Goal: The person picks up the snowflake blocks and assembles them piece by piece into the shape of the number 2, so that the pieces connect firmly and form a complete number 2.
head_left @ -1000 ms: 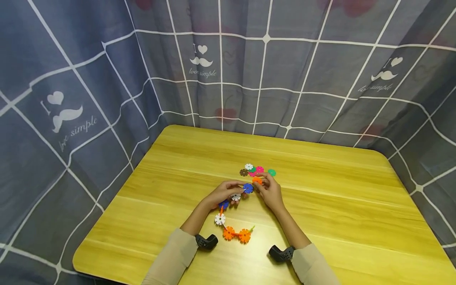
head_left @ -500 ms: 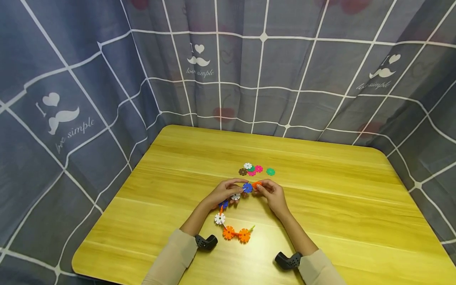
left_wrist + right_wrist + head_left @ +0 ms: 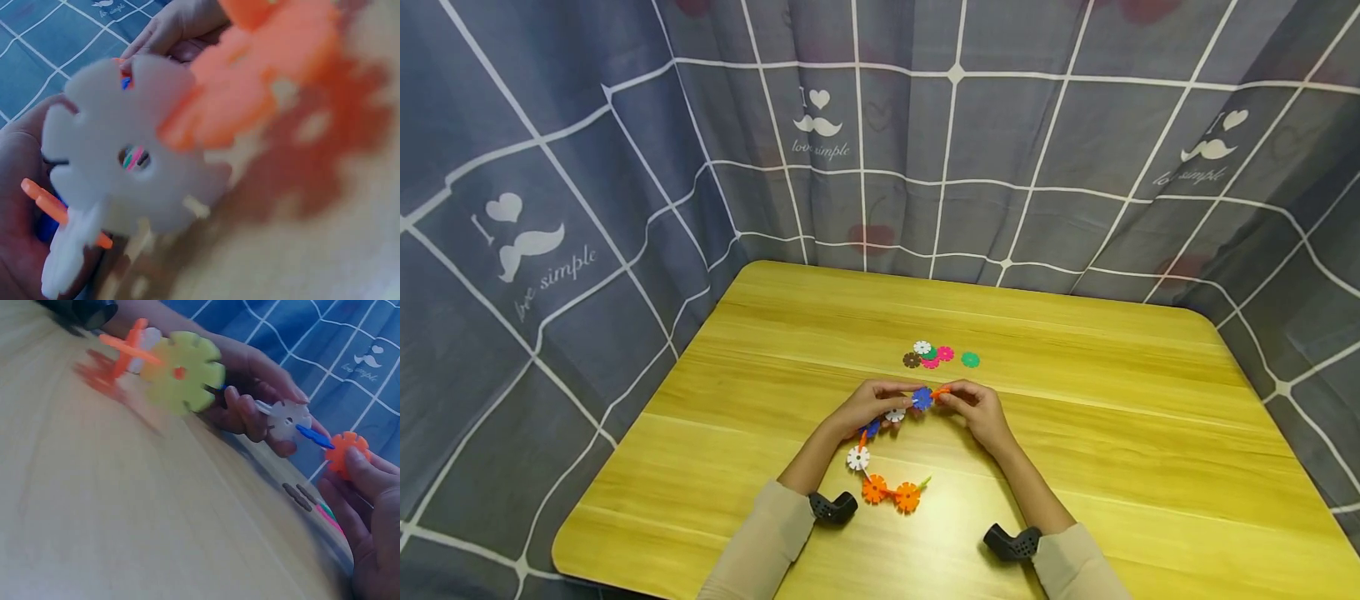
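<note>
My left grip [image 3: 865, 407] is curled round a chain [image 3: 862, 442] of toy discs, just left of the blue disc [image 3: 923, 399]. My right grip [image 3: 981, 412] pinches an orange disc [image 3: 341, 449] at the right edge of the blue disc, with my thumb [image 3: 364, 470] on its flat side. The orange disc touches the blue disc. A white disc [image 3: 895, 415] peeks out by my left fingers, a bit left of the blue disc and nearer to me. Then the chain bends toward me, with a second blue disc [image 3: 871, 428], another white disc [image 3: 858, 458] and two more orange ones [image 3: 907, 497], all closer to me than the blue disc. A yellow-green piece [image 3: 925, 482] sticks out at the end. Past the blue disc, a little heap of loose discs [image 3: 930, 363], brown, white, green and pink, lies on the surface [image 3: 1112, 417]. One green disc [image 3: 971, 360] lies alone, past the blue disc and to its right. Far past the blue disc hangs a curtain [image 3: 910, 150] with white lines.
</note>
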